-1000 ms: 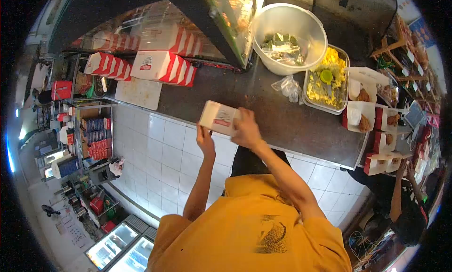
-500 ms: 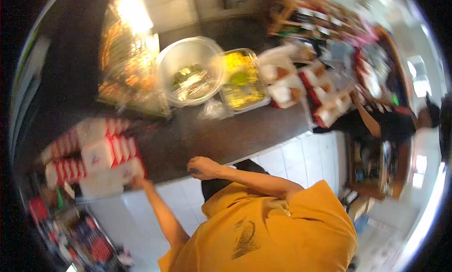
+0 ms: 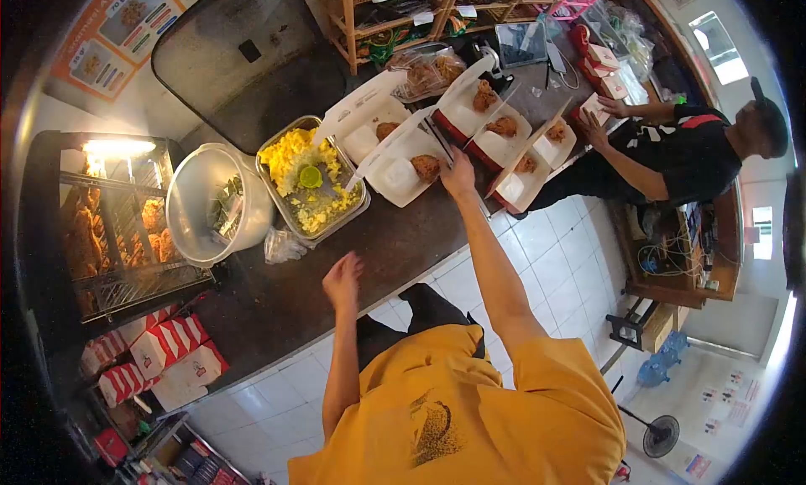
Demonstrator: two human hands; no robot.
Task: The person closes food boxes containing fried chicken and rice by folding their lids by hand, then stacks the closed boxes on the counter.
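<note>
My right hand (image 3: pixel 457 176) is closed on thin, dark tongs (image 3: pixel 438 139) at the edge of an open meal box (image 3: pixel 388 183). A piece of fried chicken (image 3: pixel 426 167) and a white mound, apparently wrapped rice, lie in that box. Over the counter's front edge hangs my left hand (image 3: pixel 342 279), its fingers curled together and slightly blurred, with nothing visible in it. Nearest to it are a crumpled clear plastic bag (image 3: pixel 284 246) and a metal tray (image 3: pixel 366 201) of yellow and white rice with a green cup (image 3: pixel 311 177) inside.
More open boxes (image 3: pixel 550 153) with chicken stand to the right. A co-worker (image 3: pixel 672 149) handles a small box farther along. A white tub (image 3: pixel 186 221), a lit chicken display (image 3: pixel 126 170) and folded red-and-white boxes (image 3: pixel 172 346) line the left. Wooden shelves (image 3: pixel 348 28) stand behind.
My left hand has left the red-and-white boxes and moved right. My right hand has reached out to the open meal boxes, where the tongs now show. The view has swung rightward.
</note>
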